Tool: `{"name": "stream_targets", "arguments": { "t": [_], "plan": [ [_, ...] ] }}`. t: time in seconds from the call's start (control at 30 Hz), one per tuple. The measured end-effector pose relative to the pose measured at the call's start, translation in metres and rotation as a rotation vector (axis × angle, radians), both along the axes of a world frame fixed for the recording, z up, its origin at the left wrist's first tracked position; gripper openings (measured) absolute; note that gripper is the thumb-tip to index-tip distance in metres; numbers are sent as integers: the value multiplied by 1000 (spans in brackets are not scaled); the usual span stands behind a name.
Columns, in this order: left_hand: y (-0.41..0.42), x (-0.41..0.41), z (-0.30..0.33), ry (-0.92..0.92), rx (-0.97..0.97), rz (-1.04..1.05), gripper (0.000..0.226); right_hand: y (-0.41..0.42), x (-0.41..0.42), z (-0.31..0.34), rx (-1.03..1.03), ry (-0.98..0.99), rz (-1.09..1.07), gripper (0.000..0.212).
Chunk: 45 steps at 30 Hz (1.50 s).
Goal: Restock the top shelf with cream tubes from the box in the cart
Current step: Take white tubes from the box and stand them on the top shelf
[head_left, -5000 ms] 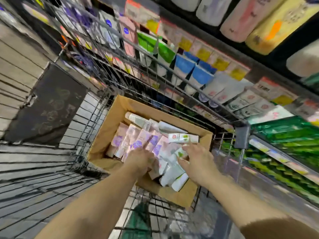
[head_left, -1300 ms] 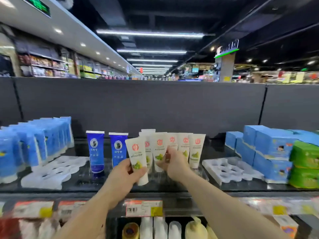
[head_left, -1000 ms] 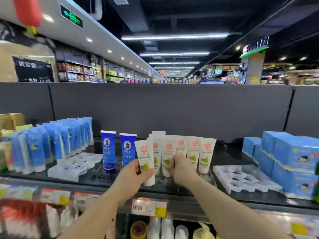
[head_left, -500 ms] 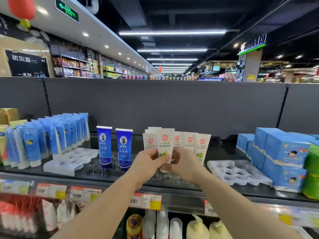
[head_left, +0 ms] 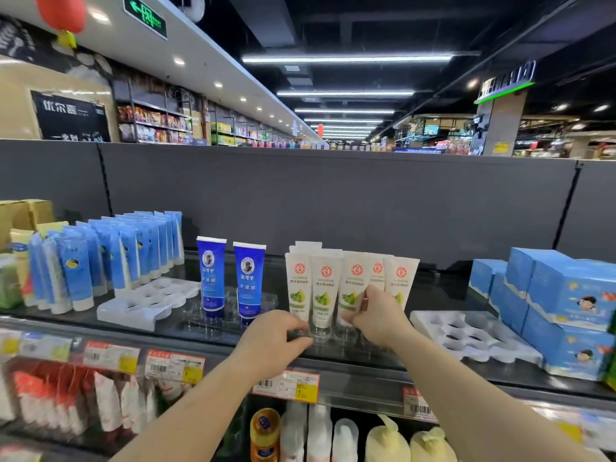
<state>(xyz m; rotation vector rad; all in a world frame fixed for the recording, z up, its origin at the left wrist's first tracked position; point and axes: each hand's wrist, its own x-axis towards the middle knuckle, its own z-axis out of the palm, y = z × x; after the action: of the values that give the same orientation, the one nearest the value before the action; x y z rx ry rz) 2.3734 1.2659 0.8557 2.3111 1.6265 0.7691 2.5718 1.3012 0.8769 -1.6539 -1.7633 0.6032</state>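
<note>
Several white cream tubes (head_left: 325, 285) with a red logo and a green picture stand in a row on the black top shelf (head_left: 213, 331), caps down in a clear holder (head_left: 320, 335). My right hand (head_left: 378, 320) pinches the lower part of a tube (head_left: 355, 281) in the middle of the row, thumb behind it and fingers in front. My left hand (head_left: 275, 341) sits lower, its curled fingers and thumb pinching the front edge of the clear holder below the leftmost tube (head_left: 298, 285). The cart and the box are out of view.
Two dark blue tubes (head_left: 230, 278) stand left of the white row, beyond them an empty white tray (head_left: 146, 301) and light blue tubes (head_left: 100, 258). Right: another empty white tray (head_left: 473, 335) and blue cartons (head_left: 563, 305). A grey panel (head_left: 333, 201) backs the shelf.
The tube both hands held up half a second ago now stands in the row. My left hand has dropped to the holder's front edge; my right hand has shifted right onto a neighbouring tube.
</note>
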Motion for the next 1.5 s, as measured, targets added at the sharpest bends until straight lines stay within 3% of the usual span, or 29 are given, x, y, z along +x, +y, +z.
{"name": "stream_targets", "arguments": {
  "t": [0.47, 0.57, 0.67, 0.8, 1.07, 1.5],
  "plan": [
    [-2, 1, 0, 47, -12, 3, 39, -6, -5, 8, -44, -276, 31, 16],
    [-4, 3, 5, 24, -62, 20, 38, -4, -3, 5, -49, -233, 41, 14],
    [-5, 8, 8, -21, -106, 37, 53, -2, -1, 0, -47, -119, 35, 14],
    [2, 26, 11, 149, -60, 73, 77, 0, 0, -5, -33, -79, 10, 16],
    [20, 34, 12, 259, -145, 122, 83, 0, 0, -4, -55, -24, -8, 29],
    [21, 32, 24, 252, -246, 58, 90, 4, 2, -5, -50, 9, -42, 21]
  ]
}}
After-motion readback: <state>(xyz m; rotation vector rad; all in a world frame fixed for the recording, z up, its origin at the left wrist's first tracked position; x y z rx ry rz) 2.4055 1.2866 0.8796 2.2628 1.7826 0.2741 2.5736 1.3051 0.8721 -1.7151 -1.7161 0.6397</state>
